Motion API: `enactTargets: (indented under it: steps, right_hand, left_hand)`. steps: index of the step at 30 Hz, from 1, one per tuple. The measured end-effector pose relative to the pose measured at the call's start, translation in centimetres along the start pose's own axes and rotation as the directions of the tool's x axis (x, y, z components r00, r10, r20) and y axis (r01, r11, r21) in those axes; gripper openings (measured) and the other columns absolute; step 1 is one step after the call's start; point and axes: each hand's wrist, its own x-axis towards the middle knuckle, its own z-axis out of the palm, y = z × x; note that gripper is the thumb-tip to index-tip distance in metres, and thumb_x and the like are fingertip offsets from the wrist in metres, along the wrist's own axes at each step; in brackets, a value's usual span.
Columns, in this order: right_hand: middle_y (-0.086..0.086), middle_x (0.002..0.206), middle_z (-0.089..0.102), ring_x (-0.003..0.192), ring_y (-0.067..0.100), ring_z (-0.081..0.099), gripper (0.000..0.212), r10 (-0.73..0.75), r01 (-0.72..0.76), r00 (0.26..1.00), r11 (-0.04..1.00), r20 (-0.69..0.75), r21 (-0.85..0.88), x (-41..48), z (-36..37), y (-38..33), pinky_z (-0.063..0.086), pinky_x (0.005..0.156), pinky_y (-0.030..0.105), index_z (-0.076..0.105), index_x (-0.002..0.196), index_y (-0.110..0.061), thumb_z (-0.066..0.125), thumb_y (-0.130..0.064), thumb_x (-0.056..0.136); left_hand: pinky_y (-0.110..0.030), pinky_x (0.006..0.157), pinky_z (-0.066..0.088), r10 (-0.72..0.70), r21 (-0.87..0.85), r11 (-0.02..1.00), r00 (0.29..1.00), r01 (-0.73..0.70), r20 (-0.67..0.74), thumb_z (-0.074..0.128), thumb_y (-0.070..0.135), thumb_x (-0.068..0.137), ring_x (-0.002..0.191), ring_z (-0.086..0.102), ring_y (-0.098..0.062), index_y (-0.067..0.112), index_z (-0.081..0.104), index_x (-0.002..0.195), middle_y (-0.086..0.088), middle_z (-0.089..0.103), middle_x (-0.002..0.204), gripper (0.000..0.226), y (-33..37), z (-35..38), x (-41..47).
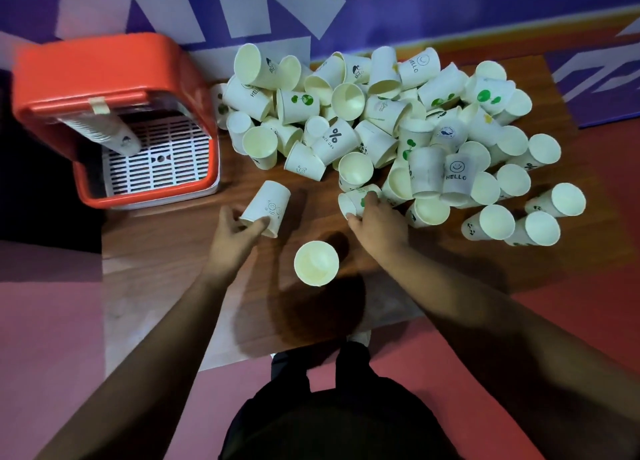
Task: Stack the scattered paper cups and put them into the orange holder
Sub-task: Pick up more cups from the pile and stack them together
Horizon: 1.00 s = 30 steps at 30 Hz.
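Paper cups (381, 120) heaped; left grip (235, 231) holds loose cup (268, 203); right grip (377, 220) clasps edge cup (353, 200)

Wooden table (156, 241) — paper cups (377, 141), orange holder (104, 64).

Brown wood table (156, 251) under grips of left hand (235, 234) & right hand (381, 224); dim light, shadows on it nearer than grips. Beyond grips: purple wall (450, 2) w/ white shapes, orange strip at base. Floor (52, 321) pink left of grips, red rt.

wooden table (162, 251) | purple wall, white shapes (450, 6) | pink floor (52, 338)
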Motion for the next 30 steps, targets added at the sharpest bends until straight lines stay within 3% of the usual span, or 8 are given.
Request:
enactTargets:
  steps: [3,6,10,14,18,22,26,30]
  right_hand:
    - [0.014,0.104,0.068,0.095,0.034,0.067,0.043,0.056,-0.055,0.998,0.998,0.024,-0.04,1.2,0.7,-0.5,0.049,0.067,0.036,0.049,0.116,-0.005,0.052,-0.041,0.094]
    - [0.014,0.105,0.068,0.095,0.034,0.067,0.033,0.064,-0.06,0.997,0.996,0.044,-0.071,1.8,1.1,-0.5,0.046,0.065,0.034,0.054,0.114,-0.006,0.051,-0.033,0.096]
    - [0.014,0.103,0.067,0.092,0.036,0.066,0.025,0.004,0.001,0.998,0.997,0.059,-0.075,1.7,1.1,-0.3,0.043,0.065,0.034,0.056,0.109,-0.007,0.048,-0.026,0.096]
    - [0.015,0.096,0.065,0.088,0.038,0.063,0.023,0.001,-0.001,1.0,1.0,-0.012,-0.006,0.9,-0.3,-0.2,0.038,0.06,0.033,0.056,0.104,-0.007,0.048,-0.025,0.092]
    - [0.012,0.081,0.061,0.077,0.036,0.06,0.014,0.005,0.017,0.993,0.982,-0.118,0.186,-0.7,-1.9,1.0,0.04,0.056,0.035,0.049,0.084,-0.011,0.051,-0.024,0.089]
    - [0.009,0.073,0.058,0.07,0.03,0.055,0.015,0.002,0.088,0.975,0.914,-0.222,0.396,-2.3,-3.7,2.0,0.046,0.06,0.039,0.051,0.078,-0.008,0.058,-0.018,0.087]
    - [0.011,0.078,0.059,0.072,0.022,0.052,0.014,0.012,0.165,0.951,0.828,-0.31,0.535,-3.8,-5.8,2.4,0.044,0.068,0.038,0.054,0.074,-0.004,0.063,-0.011,0.082]
    - [0.009,0.07,0.063,0.069,0.029,0.064,0.015,0.023,0.078,0.99,0.727,-0.138,0.682,-5.7,-7.7,2.0,0.052,0.064,0.039,0.051,0.072,-0.015,0.057,-0.029,0.076]
  left_hand:
    - [-0.032,0.07,0.058,0.003,-0.266,0.964,0.998,0.016,0.07,0.074,0.021,0.086,0.108,0.067,-0.03,0.015,0.053,0.109,-0.017,0.064,0.124,0.032,1.9,0.1,-2.8]
    - [-0.035,0.081,0.056,0.105,-0.299,0.953,0.977,-0.047,0.183,0.077,0.037,0.074,0.113,0.065,-0.027,0.024,0.064,0.117,-0.012,0.065,0.124,0.047,3.5,-0.4,-5.0]
    - [-0.036,0.095,0.055,0.21,-0.074,0.977,0.958,-0.199,0.194,0.078,0.05,0.072,0.122,0.058,-0.019,0.047,0.057,0.131,-0.004,0.055,0.134,0.063,4.5,-0.8,-7.0]
    - [-0.037,0.096,0.054,0.308,0.049,0.943,0.917,-0.33,0.254,0.082,0.045,0.074,0.119,0.058,-0.017,0.04,0.053,0.13,0.003,0.057,0.129,0.062,4.5,-0.7,-8.4]
    - [-0.029,0.101,0.044,0.398,0.266,0.822,0.843,-0.503,0.363,0.082,0.049,0.074,0.12,0.053,-0.013,0.031,0.057,0.13,0.012,0.054,0.121,0.064,3.9,0.8,-9.3]
    - [-0.034,0.108,0.037,0.415,0.484,0.641,0.8,-0.595,0.434,0.077,0.054,0.074,0.125,0.044,-0.01,0.025,0.052,0.141,0.012,0.052,0.132,0.078,2.3,3.3,-8.9]
    - [-0.039,0.121,0.027,0.338,0.506,0.629,0.794,-0.59,0.505,0.086,0.032,0.075,0.147,0.028,-0.011,0.02,0.045,0.148,0.014,0.036,0.152,0.084,0.3,5.3,-8.2]
    - [-0.037,0.124,0.02,0.347,0.48,0.636,0.78,-0.604,0.521,0.084,0.042,0.075,0.15,0.013,-0.003,0.025,0.032,0.154,0.016,0.026,0.157,0.096,0.3,5.3,-8.1]
